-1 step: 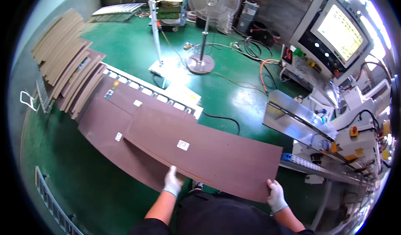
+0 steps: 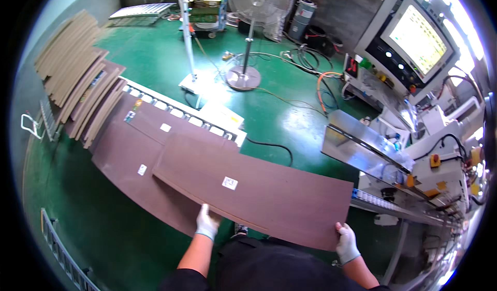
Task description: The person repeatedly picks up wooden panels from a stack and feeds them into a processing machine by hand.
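Head view: my left grip (image 2: 208,224) and right grip (image 2: 346,243) are both closed on the near edge of the brown panel (image 2: 253,190), lifted ahead of me above the stack (image 2: 129,146). Carrying step, I judge; next needs a level swing rightward toward the machine (image 2: 373,151).

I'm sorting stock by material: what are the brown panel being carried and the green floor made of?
The panel looks like thin hardboard or fibreboard: even matt brown, no grain, bowing slightly between the hands. The floor looks like painted or coated concrete: seamless green with glossy reflections. Neither is certain by look alone.
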A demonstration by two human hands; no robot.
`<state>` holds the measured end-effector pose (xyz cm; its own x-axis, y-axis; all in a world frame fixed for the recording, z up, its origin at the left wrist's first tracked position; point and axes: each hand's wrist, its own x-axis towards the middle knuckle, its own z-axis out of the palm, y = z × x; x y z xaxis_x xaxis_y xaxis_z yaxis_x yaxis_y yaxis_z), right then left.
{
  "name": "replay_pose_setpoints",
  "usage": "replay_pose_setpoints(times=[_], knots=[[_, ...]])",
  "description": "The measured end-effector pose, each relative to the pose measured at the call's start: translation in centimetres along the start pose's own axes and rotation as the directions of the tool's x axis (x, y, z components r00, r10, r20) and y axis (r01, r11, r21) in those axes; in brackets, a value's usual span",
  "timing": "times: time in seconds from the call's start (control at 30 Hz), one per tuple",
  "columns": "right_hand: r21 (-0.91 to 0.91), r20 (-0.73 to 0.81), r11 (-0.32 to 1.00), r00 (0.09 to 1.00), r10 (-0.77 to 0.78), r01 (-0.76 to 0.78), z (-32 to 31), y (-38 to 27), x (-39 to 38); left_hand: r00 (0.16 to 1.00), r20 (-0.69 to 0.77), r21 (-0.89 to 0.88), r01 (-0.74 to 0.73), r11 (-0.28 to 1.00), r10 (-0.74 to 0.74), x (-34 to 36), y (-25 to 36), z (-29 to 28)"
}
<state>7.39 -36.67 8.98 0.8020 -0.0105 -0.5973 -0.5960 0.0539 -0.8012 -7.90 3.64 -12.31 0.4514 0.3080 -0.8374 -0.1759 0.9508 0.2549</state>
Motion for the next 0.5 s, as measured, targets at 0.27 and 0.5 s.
replay_pose_setpoints(times=[0.27, 0.5], knots=[[-0.351, -0.455, 0.886, 0.771, -0.445, 0.304, -14.4, -2.1, -3.3, 0.998, -0.066, 0.159, 0.033, 0.987, -0.023, 5.4, -5.1, 3.0], [-0.678, -0.713, 0.735, 0.235, -0.66, 0.007, -29.4, 4.6, -16.6, 0.802, 0.39, 0.437, 0.273, 0.857, -0.454, -6.3, -10.2, 11.8]])
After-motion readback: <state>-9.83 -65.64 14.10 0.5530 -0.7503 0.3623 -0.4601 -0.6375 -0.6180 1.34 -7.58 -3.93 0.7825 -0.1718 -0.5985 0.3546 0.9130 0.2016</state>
